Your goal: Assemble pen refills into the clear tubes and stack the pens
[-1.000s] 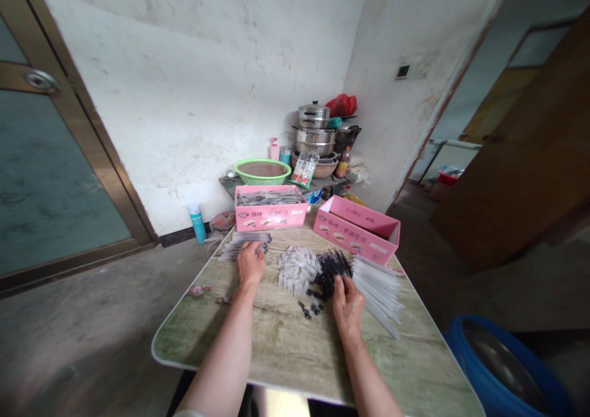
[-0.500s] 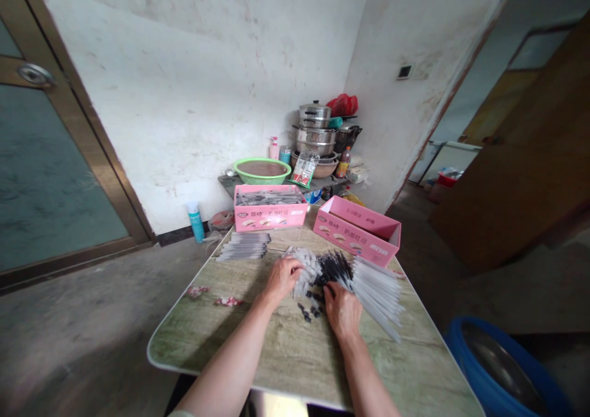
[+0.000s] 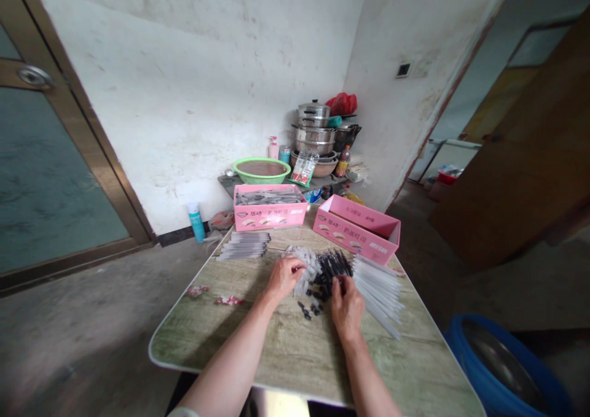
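Note:
My left hand is over the near-left edge of a heap of small pale grey pieces, thumb and fingertips pinched together. Whatever they hold is too small to make out. My right hand is at the front of a pile of thin black pieces, its fingers also closed in a pinch; their contents are hidden. Small black bits lie between the hands. To the right fans out a bundle of slim translucent tubes, like pen barrels. Another row of dark-tipped tubes rests at the left.
A pink box filled with slim grey sticks stands at the table's back. Beside it sits a second, angled pink box. Behind are a green basin and stacked steel pots. A blue tub is at the right.
My right hand has shifted slightly right and away from me, from the loose black bits onto the black pile. The left hand has barely moved.

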The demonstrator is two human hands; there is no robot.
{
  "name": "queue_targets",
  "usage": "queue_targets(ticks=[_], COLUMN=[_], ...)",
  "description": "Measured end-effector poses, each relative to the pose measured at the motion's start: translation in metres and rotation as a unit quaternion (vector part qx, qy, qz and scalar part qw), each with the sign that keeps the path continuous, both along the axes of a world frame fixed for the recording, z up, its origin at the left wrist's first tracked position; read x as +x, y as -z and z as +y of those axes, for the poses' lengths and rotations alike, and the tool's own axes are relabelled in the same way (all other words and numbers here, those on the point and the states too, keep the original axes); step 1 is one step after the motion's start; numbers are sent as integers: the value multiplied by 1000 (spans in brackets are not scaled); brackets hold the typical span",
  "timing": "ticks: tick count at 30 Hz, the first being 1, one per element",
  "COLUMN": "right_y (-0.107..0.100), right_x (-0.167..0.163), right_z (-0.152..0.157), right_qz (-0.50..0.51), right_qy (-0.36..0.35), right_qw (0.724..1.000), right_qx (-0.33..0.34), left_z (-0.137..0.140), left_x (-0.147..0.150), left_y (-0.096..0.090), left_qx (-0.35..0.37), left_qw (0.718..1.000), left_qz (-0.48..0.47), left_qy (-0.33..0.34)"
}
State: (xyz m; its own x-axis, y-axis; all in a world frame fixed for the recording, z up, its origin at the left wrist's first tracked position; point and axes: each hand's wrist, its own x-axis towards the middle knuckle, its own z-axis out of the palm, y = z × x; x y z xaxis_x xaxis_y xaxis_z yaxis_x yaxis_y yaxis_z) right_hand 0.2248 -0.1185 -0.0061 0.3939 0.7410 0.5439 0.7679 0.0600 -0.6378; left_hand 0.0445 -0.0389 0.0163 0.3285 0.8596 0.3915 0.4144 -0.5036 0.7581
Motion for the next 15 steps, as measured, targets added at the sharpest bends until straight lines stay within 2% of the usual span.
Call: queue_targets(ticks=[4, 8, 10, 15], right_y=[-10, -14, -13, -12], right_x=[5, 3, 1, 0], right_z=[-2, -3, -4, -4], right_qz=[158, 229, 247, 280], right_qy=[-6, -20, -34, -58], right_qw=[986, 971, 967, 958], right_qx=[54, 63, 56, 40], left_z=[-6, -10, -11, -11], left_x=[3, 7, 10, 14], left_y=[-4, -2, 1, 7], left_qx=[4, 28, 47, 69], left_qw=[994, 974, 964, 960], left_qz=[25, 95, 130, 155], left_qy=[104, 204, 226, 221])
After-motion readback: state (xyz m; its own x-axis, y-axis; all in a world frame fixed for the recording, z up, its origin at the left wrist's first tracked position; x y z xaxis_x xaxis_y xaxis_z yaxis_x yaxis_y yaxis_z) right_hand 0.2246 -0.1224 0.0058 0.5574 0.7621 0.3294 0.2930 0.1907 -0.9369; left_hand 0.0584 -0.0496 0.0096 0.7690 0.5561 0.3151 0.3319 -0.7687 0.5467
